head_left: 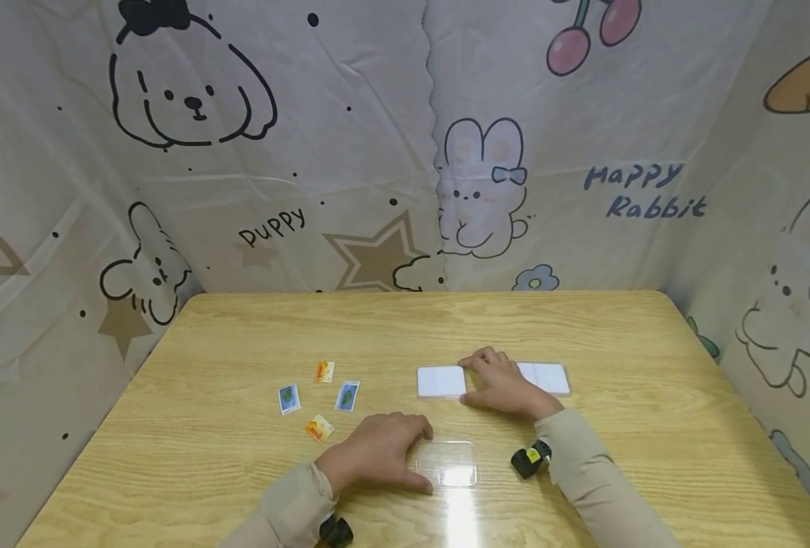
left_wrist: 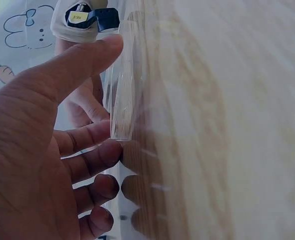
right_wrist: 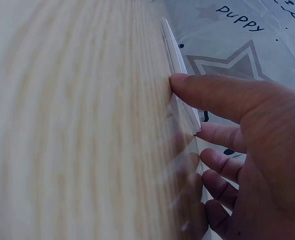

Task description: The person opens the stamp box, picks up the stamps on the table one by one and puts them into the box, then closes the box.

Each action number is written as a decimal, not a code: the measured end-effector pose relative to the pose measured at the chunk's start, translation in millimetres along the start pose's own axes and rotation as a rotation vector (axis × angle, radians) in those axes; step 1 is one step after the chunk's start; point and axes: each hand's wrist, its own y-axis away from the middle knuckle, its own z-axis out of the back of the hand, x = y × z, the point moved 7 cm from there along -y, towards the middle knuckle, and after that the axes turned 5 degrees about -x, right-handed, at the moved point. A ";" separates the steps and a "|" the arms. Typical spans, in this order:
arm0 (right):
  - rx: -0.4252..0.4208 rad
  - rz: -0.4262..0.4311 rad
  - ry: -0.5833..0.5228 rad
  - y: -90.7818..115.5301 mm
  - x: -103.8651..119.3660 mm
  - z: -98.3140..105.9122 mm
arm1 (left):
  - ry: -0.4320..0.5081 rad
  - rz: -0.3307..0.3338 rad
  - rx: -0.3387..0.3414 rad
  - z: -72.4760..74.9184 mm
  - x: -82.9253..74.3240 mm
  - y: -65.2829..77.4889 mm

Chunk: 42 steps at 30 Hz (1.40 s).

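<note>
Left hand (head_left: pixel 383 449) pinches the left end of the clear case (head_left: pixel 448 460) on the table (head_left: pixel 192 449); right hand (head_left: pixel 504 384) seemingly pinches the white card (head_left: pixel 441 382), contact partly hidden — edge-only grips, so uneven squeeze could skid either.

Pale cartoon-printed cloth (head_left: pixel 364 152) is bordering a wood-grained desk (head_left: pixel 638 342), whose surface is reflecting a bright light patch (head_left: pixel 461 521).

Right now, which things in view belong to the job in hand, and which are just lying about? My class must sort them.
In the job:
clear case, held by the left hand
left white card, held by the right hand

Apparently lying about, no grip seen:
two blue cards
two orange cards
right white cards, partly hidden
</note>
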 end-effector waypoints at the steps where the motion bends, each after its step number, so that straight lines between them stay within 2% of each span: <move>1: 0.000 0.001 0.003 0.1 -0.3 -0.3 | 0.003 0.001 0.002 -0.2 0.0 0.4; 15: 0.006 0.004 -0.005 2.5 -2.3 -1.5 | 0.096 0.052 0.026 2.1 0.0 0.1; 19: -0.002 0.020 -0.033 4.1 -1.9 -0.6 | 0.109 0.032 -0.003 5.9 -1.9 -3.9; 24: -0.039 0.026 -0.096 8.2 -1.6 6.3 | 0.146 -0.013 -0.096 20.0 -8.7 -11.6; 29: -0.087 0.048 -0.122 14.6 -2.7 18.9 | 0.180 -0.011 -0.193 36.3 -17.1 -21.8; 34: -0.132 0.073 -0.127 24.3 -10.0 34.9 | 0.231 -0.023 -0.259 51.1 -29.3 -36.1; 38: -0.151 0.091 -0.133 33.2 -19.3 48.6 | 0.292 -0.018 -0.277 57.1 -35.3 -51.5; 42: -0.148 0.072 -0.156 41.0 -32.5 58.8 | 0.369 -0.003 -0.260 59.0 -39.3 -67.4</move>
